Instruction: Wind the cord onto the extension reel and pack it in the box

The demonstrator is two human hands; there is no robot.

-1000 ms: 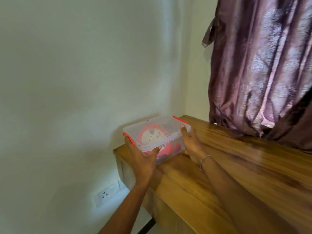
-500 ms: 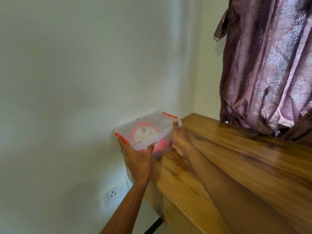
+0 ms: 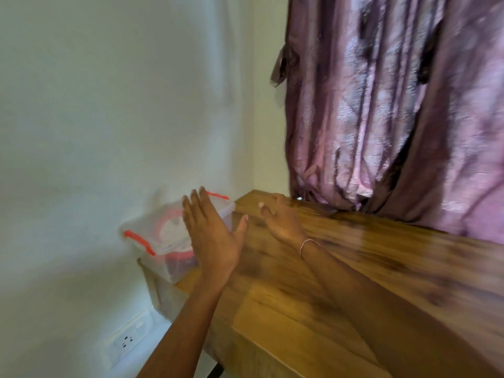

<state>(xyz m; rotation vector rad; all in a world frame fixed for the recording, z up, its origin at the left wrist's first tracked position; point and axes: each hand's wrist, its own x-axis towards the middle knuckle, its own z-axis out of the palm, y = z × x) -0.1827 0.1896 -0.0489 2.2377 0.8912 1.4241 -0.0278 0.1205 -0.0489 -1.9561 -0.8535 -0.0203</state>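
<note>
Box: clear rectangular plastic box with orange latches (image 3: 152, 242), lid on, at the left end of the wooden surface (image 3: 354, 268) against the wall.
Reel: red and white extension reel (image 3: 170, 227), blurred, inside the box.
Left hand (image 3: 211, 236): spread flat, empty, just before the box's near side; the nearer hand.
Right hand (image 3: 281, 219): fingers loosely apart, empty, to the box's right.
Long axis: across both hands, left to far right.
Stage, judged: packed.

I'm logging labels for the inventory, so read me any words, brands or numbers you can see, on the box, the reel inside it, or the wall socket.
None can be read.
Clear box: no print shows.
Reel inside it: pale face blurred, unreadable.
Wall socket: only holes and a switch, no lettering.
</note>
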